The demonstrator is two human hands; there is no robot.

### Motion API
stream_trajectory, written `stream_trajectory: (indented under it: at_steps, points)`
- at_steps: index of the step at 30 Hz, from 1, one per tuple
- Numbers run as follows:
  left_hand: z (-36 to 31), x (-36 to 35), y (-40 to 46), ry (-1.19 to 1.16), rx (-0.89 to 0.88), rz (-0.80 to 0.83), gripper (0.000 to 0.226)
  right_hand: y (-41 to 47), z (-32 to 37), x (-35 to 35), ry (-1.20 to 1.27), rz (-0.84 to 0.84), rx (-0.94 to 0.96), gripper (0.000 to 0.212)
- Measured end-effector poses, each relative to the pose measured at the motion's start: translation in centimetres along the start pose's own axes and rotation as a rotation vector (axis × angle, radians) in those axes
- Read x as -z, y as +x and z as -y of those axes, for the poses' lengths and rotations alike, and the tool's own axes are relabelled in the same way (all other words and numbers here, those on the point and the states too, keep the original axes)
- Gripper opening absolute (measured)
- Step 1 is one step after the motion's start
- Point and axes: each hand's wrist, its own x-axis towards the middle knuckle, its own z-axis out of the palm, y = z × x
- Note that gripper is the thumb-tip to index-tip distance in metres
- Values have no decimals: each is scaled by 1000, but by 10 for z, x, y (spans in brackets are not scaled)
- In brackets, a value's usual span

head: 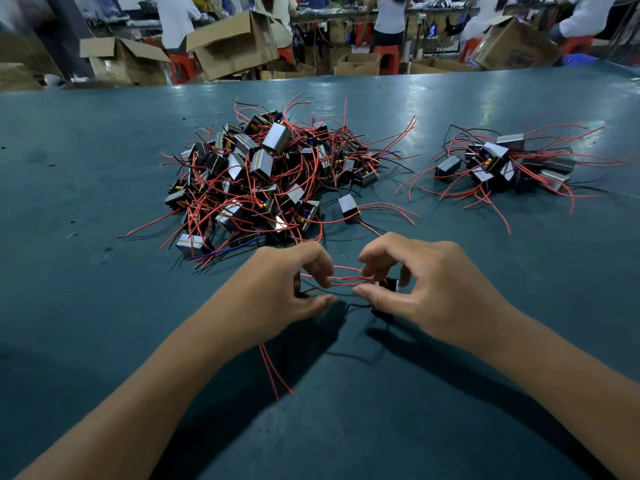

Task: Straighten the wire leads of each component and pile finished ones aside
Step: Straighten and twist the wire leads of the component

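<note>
The component is mostly hidden behind the right hand; only a dark corner with a pale edge shows between its fingers, and a second dark bit pokes out below the thumb. The leads run leftward from it, red ones and a thin black one, into the left hand; their far ends are lost under that palm, though two red tails come out below the wrist. Each hand's grip is curled: the right pinches the component, the left pinches the leads. Both are held low over the green surface, near the person. Whether the component touches the surface cannot be told.

Beyond the hands lies a big heap of tangled components, with one loose unit just beside it. Well apart to the right sits a smaller pile. The background of boxes and people is blurred.
</note>
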Motion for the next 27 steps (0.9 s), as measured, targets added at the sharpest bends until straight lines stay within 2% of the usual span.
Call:
stream_trajectory:
  at_steps: [7,10,18,24,27]
  points:
    - [6,0,1,-2,8,-76,5,1,-2,-1,-80,-70,-29,5]
    - [5,2,1,2,26,-99,9,1,-2,-2,-64,-125,-79,4]
    - [-3,-4,0,-125,99,-83,10,1,2,-8,342,-117,-240,12]
    - [-14,-11,0,-243,92,-115,18,2,0,-9,294,-131,-297,13]
    - [-17,-13,1,-294,106,-115,17,3,1,-11,380,-111,-336,10]
